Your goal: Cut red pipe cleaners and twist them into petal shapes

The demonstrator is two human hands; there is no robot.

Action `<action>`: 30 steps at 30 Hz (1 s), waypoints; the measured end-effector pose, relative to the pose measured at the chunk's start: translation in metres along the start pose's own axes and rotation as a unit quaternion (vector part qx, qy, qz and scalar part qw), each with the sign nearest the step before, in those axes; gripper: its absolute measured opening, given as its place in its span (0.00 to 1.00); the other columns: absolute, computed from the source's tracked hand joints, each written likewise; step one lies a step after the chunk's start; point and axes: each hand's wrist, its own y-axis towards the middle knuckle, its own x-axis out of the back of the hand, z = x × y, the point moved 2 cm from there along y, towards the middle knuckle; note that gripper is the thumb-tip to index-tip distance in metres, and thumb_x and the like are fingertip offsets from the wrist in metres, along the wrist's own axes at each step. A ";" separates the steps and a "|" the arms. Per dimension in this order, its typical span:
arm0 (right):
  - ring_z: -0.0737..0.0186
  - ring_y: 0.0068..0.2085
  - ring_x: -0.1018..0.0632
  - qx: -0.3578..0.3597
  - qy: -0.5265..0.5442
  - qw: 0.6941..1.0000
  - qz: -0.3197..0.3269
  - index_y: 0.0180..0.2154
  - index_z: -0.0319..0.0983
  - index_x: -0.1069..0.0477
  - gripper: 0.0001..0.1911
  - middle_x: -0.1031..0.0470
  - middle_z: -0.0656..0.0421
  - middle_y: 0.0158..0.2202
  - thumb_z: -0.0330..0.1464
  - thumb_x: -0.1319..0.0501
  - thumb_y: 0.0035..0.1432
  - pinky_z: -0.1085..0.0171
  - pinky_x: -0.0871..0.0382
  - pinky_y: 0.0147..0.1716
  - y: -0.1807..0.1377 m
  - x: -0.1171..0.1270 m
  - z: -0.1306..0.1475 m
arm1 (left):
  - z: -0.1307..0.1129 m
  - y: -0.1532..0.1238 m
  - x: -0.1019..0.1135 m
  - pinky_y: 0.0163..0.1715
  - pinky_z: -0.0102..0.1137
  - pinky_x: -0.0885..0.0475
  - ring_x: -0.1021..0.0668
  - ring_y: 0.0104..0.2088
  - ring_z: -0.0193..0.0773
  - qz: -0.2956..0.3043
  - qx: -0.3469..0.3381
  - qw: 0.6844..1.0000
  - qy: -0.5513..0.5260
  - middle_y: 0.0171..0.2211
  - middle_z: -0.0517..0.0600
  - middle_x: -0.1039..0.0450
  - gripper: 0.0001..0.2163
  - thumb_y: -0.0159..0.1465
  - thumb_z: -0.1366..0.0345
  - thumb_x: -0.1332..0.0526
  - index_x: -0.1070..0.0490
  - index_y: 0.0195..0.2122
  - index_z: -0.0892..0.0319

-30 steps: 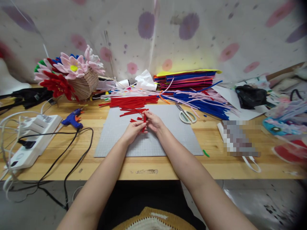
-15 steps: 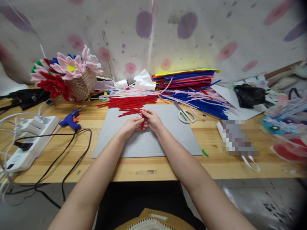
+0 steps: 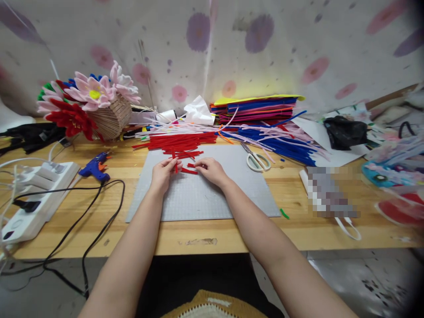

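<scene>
Over the grey cutting mat [image 3: 198,203], my left hand [image 3: 162,175] is closed on a red pipe cleaner [image 3: 174,154], which stands upright from its fingertips. A second red piece [image 3: 189,171] stretches from near those fingers toward the right; whether it is held or lying on the mat, I cannot tell. My right hand [image 3: 212,171] has its fingers bent and pinched, with a short red end [image 3: 191,165] showing at the tips. Just beyond both hands, several loose red pieces [image 3: 187,154] lie on the mat, below a larger red pile [image 3: 182,140].
White-handled scissors [image 3: 256,161] lie at the mat's upper right. A blue glue gun [image 3: 96,167] and a power strip [image 3: 43,194] with cables are on the left. Behind stand a basket of fuzzy flowers [image 3: 109,115] and bundled blue pipe cleaners [image 3: 285,148].
My hands were together around a red piece and have moved apart, the left one toward the left. Red pieces now show between them.
</scene>
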 end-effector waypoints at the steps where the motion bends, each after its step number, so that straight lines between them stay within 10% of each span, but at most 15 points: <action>1: 0.63 0.33 0.31 0.007 -0.021 1.000 0.022 0.30 0.41 0.27 0.04 0.27 0.59 0.30 0.29 0.40 0.49 0.61 0.40 0.39 -0.001 0.000 0.001 | 0.000 0.000 -0.001 0.31 0.28 0.27 0.23 0.26 0.31 -0.002 0.003 1.000 0.002 0.28 0.52 0.25 0.12 0.47 0.64 0.34 0.29 0.30 0.66; 7: 0.62 0.35 0.33 0.016 -0.104 0.993 0.045 0.27 0.39 0.30 0.01 0.29 0.57 0.30 0.29 0.40 0.48 0.62 0.42 0.38 -0.006 -0.002 0.008 | -0.001 -0.007 -0.009 0.26 0.30 0.27 0.23 0.22 0.33 0.007 -0.005 0.999 0.051 0.23 0.49 0.26 0.14 0.50 0.65 0.38 0.37 0.36 0.62; 13: 0.69 0.25 0.34 -0.078 0.107 0.990 -0.045 0.29 0.40 0.34 0.02 0.33 0.64 0.24 0.31 0.45 0.49 0.67 0.41 0.28 -0.007 0.000 0.003 | -0.001 -0.009 -0.011 0.22 0.29 0.28 0.24 0.23 0.34 0.010 -0.009 0.998 0.067 0.22 0.44 0.29 0.10 0.48 0.70 0.44 0.43 0.32 0.59; 24: 0.72 0.28 0.29 -0.173 0.509 0.836 -0.113 0.29 0.39 0.32 0.11 0.27 0.63 0.30 0.37 0.35 0.41 0.70 0.34 0.28 -0.004 0.003 0.003 | 0.005 -0.014 -0.020 0.15 0.26 0.32 0.36 0.14 0.25 0.105 0.039 0.992 0.061 0.18 0.41 0.36 0.07 0.45 0.68 0.44 0.44 0.24 0.59; 30: 0.69 0.26 0.26 -0.194 0.512 0.829 -0.117 0.29 0.40 0.37 0.15 0.26 0.62 0.27 0.41 0.36 0.43 0.68 0.30 0.26 -0.004 0.001 0.005 | 0.007 -0.016 -0.022 0.12 0.23 0.37 0.36 0.14 0.26 0.113 0.045 0.991 0.060 0.17 0.41 0.37 0.08 0.45 0.68 0.44 0.45 0.24 0.58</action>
